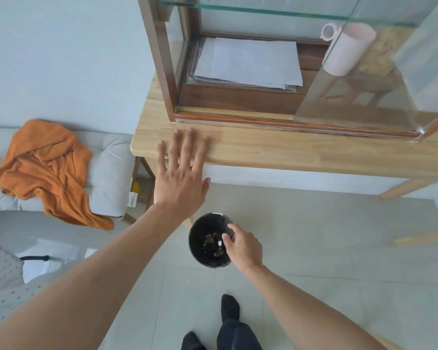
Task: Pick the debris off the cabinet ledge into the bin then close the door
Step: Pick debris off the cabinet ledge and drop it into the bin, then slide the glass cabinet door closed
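Observation:
A small black bin (pixel 200 251) stands on the floor below the table, with brown crumbs and a white bit of debris (pixel 219 243) inside. My right hand (pixel 243 246) hovers over the bin's right rim, fingertips pinched close together beside the white bit; whether it still holds anything I cannot tell. My left hand (pixel 181 170) is spread flat, fingers apart, at the front edge of the wooden table (pixel 288 150). The cabinet ledge (pixel 238 116) runs along the base of the glass cabinet. Its glass door (pixel 364 92) stands partly slid aside, leaving the left half uncovered.
Inside the cabinet lie white papers (pixel 248 63) and a pink mug (pixel 347 50) on its side. A grey cushioned seat (pixel 106 168) with an orange cloth (pixel 46 170) stands to the left. My dark-socked feet (pixel 229 309) stand on the pale tiled floor.

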A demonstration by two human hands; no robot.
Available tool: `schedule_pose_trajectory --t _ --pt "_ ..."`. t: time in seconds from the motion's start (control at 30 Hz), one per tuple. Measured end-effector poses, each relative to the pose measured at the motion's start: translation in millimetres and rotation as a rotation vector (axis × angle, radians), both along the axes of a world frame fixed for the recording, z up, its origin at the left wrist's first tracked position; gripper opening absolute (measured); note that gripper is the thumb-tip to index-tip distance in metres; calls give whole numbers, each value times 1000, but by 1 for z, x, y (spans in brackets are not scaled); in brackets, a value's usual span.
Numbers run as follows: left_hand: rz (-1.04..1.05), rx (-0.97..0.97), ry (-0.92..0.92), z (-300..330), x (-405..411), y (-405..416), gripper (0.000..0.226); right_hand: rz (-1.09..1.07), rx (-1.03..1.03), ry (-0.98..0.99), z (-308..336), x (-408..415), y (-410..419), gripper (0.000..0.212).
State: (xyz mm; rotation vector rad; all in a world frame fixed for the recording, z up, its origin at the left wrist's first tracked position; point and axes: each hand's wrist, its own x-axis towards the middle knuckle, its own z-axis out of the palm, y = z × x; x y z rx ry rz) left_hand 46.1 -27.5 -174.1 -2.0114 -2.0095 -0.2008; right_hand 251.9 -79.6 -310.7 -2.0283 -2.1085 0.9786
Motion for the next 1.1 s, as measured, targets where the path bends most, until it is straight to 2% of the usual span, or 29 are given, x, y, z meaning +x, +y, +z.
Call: schedule_pose_trajectory --t 0.2,0.4,0.73,0.9,1.0,1.1 --pt "-6 -13 -7 3 -1 -2 112 -43 34 -10 14 12 6 45" --pt "10 -140 -5 16 1 -5 111 -76 106 46 47 22 7 45" --pt "25 -394 -19 55 5 -10 116 -122 394 254 151 31 29 36" --pt "-9 -480 -44 68 -1 -10 111 -116 542 267 212 35 61 33" --pt "-30 -473 -177 83 -4 -7 96 -126 602 310 248 42 85 30" --pt "84 -260 -438 105 -8 -8 78 -124 713 345 281 49 108 26"
